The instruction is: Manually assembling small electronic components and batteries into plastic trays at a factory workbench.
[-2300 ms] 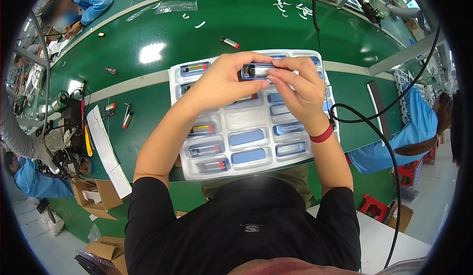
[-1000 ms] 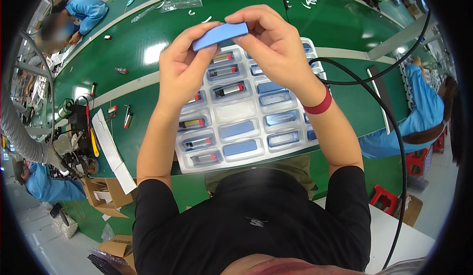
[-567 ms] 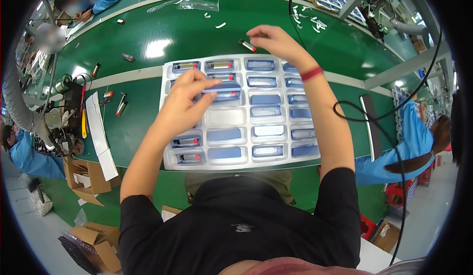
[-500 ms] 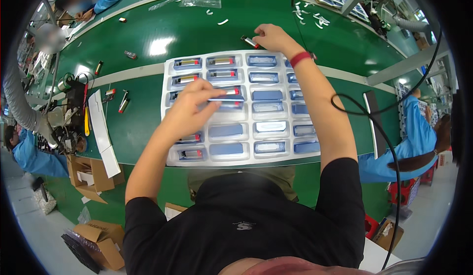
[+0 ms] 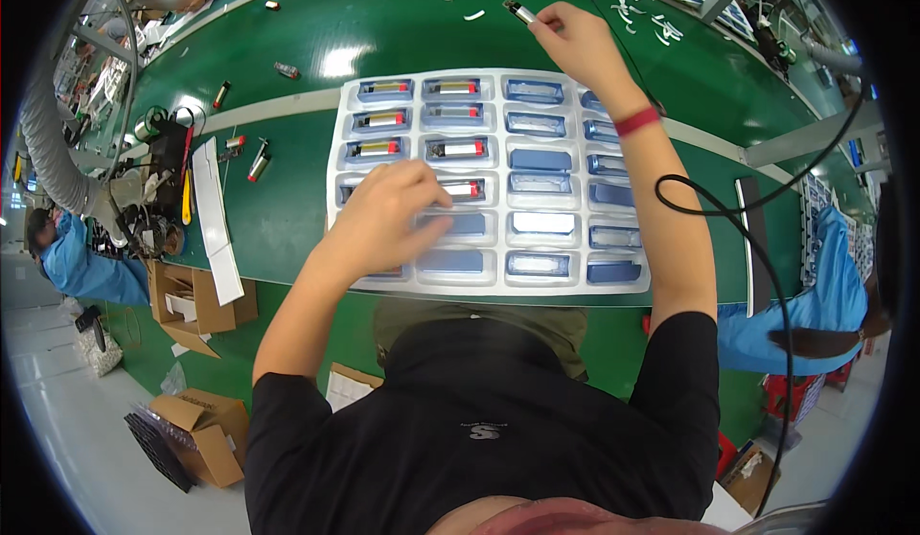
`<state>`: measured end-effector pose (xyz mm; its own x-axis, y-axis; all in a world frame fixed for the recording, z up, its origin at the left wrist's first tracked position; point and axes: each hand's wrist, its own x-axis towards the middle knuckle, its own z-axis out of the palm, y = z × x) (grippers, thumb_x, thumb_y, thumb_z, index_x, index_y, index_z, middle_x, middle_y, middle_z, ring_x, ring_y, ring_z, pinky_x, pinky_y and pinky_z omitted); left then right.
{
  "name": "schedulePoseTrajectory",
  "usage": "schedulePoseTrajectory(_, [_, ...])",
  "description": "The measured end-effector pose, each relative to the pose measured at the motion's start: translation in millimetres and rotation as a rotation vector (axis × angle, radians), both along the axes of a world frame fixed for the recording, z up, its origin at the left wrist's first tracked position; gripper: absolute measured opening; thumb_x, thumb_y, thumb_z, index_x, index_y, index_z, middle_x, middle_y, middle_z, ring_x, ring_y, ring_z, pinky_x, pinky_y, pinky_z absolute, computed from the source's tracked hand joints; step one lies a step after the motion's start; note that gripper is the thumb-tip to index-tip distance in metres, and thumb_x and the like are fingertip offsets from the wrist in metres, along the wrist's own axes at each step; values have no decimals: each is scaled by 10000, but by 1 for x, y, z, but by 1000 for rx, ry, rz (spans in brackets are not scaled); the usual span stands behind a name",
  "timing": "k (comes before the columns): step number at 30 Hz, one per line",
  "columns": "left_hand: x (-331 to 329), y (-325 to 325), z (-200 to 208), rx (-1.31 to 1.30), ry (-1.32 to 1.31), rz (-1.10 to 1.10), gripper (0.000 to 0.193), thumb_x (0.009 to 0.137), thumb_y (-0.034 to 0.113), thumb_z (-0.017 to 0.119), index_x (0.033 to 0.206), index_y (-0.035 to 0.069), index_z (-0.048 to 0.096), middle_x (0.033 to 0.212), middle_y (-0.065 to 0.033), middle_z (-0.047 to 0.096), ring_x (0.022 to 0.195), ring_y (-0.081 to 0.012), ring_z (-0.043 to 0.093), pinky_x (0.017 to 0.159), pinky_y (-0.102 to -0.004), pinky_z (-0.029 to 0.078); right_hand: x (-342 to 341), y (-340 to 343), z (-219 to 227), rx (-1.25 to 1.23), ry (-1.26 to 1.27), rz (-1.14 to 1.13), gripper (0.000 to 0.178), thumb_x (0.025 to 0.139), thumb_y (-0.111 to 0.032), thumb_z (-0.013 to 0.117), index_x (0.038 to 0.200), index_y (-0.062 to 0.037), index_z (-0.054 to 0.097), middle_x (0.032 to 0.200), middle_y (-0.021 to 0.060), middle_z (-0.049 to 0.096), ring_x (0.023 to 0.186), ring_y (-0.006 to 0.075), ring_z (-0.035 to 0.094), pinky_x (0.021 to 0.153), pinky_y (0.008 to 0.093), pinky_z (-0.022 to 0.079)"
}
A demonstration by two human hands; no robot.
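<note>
My left hand (image 5: 391,211) hovers over the left half of a white moulded tray (image 5: 500,248), thumb and fingers apart, with nothing visible in it. Beneath its fingers sits a blue case (image 5: 466,190) with a red-tipped cylinder inside. Beyond the tray's far edge, my right hand (image 5: 583,45) pinches one end of a small silver cylinder (image 5: 523,14) with a dark far end; it looks like a battery. Similar cylinders lie in several cases in the tray's left two columns. In the right two columns, the blue cases (image 5: 535,125) show no cylinders. My left hand hides part of the lower left compartments.
Loose cylinders (image 5: 286,70) lie on the green table at left, near white strips (image 5: 218,224) and a yellow-handled tool (image 5: 187,200). White scraps (image 5: 661,27) are at far right. A black cable (image 5: 757,276) hangs by my right arm. Co-workers in blue (image 5: 810,295) sit either side.
My left hand has left a blue piece at the second column and moved one row nearer me, its fingers parting. My right hand has raised the silver cylinder off the table. The whole view has shifted.
</note>
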<state>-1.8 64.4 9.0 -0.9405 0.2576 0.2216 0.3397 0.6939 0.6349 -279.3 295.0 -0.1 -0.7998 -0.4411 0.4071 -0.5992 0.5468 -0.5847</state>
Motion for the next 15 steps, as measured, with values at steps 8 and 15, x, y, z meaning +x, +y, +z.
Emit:
schedulePoseTrajectory(8, [3,8,-15,-230,146,-32,131,843,79,721,953,37,661,984,-88,633,960,-296,627,859,-410,497,109,47,40,-465,-360,361,182,921,-15,713,1098,23,723,1023,46,653,855,105,666,757,249,541])
schedulePoseTrajectory(15, [1,27,18,342,-250,155,223,951,54,632,1151,3,548,1118,-167,693,965,-237,711,816,-343,549,133,57,53,-576,-537,510,207,916,59,685,1122,47,705,1100,76,652,912,135,671,803,252,553])
